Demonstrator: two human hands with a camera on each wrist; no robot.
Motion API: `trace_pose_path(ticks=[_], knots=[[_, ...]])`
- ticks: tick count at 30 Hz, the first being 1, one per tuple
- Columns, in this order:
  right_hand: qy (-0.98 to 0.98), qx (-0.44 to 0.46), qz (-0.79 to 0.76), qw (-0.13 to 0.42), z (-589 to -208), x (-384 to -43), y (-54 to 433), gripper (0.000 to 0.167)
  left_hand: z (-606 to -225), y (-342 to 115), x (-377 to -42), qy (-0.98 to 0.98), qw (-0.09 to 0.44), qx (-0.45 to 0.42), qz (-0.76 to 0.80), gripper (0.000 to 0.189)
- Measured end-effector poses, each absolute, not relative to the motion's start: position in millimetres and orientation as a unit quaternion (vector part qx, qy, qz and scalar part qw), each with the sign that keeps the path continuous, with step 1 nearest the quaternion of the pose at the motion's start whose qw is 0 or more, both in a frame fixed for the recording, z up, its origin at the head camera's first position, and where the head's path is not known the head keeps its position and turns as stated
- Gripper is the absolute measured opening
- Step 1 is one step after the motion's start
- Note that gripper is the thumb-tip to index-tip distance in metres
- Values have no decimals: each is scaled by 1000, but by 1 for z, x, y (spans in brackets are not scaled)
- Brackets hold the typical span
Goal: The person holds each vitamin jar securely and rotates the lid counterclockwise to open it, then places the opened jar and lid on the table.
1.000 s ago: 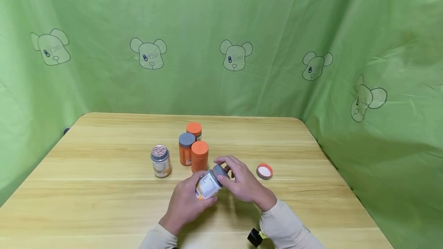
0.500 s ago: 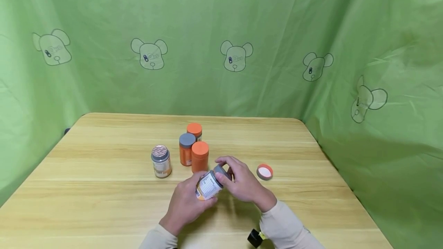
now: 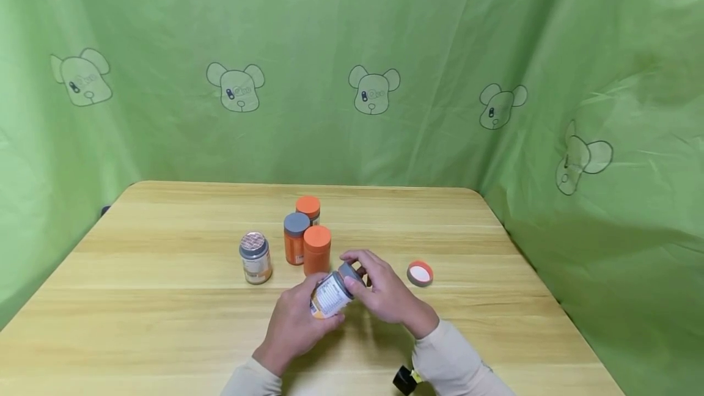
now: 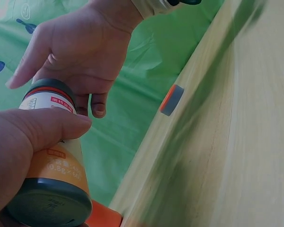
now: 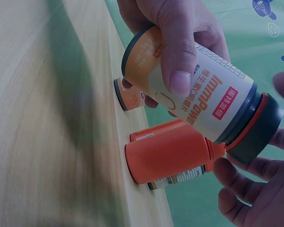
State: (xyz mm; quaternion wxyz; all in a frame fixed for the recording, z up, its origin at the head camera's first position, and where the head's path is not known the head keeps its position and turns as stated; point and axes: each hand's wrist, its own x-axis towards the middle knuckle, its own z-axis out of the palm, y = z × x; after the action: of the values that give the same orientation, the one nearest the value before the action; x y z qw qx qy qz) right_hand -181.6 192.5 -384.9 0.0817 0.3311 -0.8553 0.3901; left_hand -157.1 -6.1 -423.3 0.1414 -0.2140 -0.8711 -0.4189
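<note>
My left hand (image 3: 299,319) grips a white and orange supplement bottle (image 3: 330,296), tilted with its top toward the right. In the left wrist view the thumb lies across the bottle's label (image 4: 61,103). At the bottle's top, my right hand (image 3: 385,289) holds the dark grey lid (image 5: 258,132) between thumb and fingers. A red ring shows between lid and bottle neck in the right wrist view. Farther left stands a similar bottle (image 3: 256,266) with a foil seal and no lid. A loose lid (image 3: 420,274) lies inner side up, right of my right hand.
Close behind my hands stand an orange bottle with an orange lid (image 3: 317,249), an orange bottle with a grey lid (image 3: 296,237) and an orange-lidded bottle (image 3: 308,205). A black object (image 3: 405,379) is by my right sleeve. Green curtains (image 3: 308,139) surround the wooden table (image 3: 165,322).
Both hands stay in nearly the same place around the tilted bottle. The right fingers shift only slightly at the lid; the other bottles have not moved.
</note>
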Motion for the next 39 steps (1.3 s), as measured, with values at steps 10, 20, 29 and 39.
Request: trace_pose_path(ticks=[10,20,29,39], knots=[[-867,323,374,67,-382,-182,193,36,-421,-5,-157,-872,134,-213,-419,61],[-856,331,389,74,-376,-187,193,36,-417,-5,-163,-869,145,-216,-421,63],[-853,333,396,75,-386,-180,190,36,-426,-8,-155,-874,135,-206,-418,63],[-855,329,393,80,-385,-182,190,37,-424,-8,-157,-870,134,-209,-425,63]])
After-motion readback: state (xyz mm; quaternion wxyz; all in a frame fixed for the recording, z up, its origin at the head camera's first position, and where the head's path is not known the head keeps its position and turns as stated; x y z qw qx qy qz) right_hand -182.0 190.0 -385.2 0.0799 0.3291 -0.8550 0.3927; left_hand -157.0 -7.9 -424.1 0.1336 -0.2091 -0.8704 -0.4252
